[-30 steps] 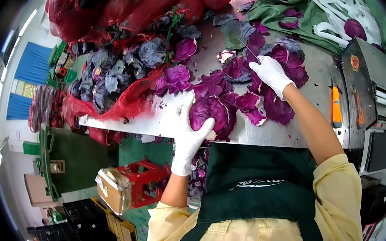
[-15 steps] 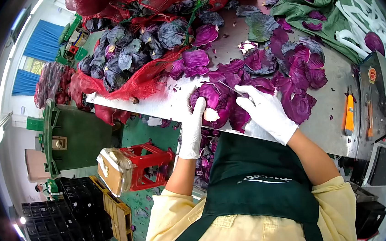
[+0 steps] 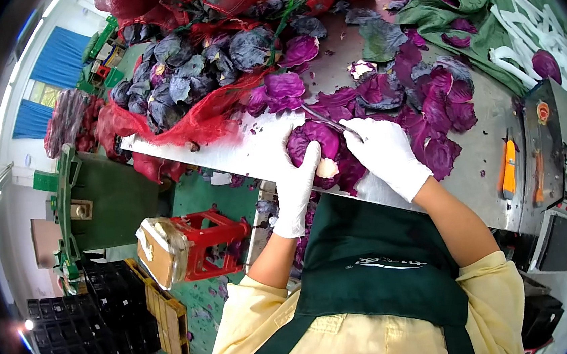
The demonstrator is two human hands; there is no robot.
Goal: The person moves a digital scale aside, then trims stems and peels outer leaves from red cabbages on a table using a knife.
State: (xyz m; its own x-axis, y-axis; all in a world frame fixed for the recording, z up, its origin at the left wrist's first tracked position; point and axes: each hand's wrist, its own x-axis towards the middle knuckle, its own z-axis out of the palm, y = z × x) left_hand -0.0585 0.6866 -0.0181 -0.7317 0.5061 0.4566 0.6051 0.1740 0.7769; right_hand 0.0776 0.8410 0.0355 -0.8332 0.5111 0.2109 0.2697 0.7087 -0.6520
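Off the left end of the steel table (image 3: 485,136), a red stool (image 3: 212,250) is standing on the floor, bearing a cardboard box (image 3: 159,255). On the table's left part, dark-leaved cabbages (image 3: 196,70) are lying piled on red netting (image 3: 171,126). At the table's near edge, the gloved left hand (image 3: 295,176) is gripping the purple cabbage (image 3: 314,137) from the left, thumb spreading well away from the fingers, which are partly hiding behind the head. The purple cabbage is sitting on the table at this edge, its pale stem end facing the body. A knife (image 3: 324,118) is slanting across its far side; blade contact: cannot tell. Also above the near edge, the gloved right hand (image 3: 387,154) is holding the knife in curled, closed fingers. Loose purple leaves (image 3: 435,99) are lying across the table's middle. Toward the table's far right corner, a green cloth (image 3: 445,18) is lying crumpled; near its right end, an orange cutter (image 3: 509,169) is lying.
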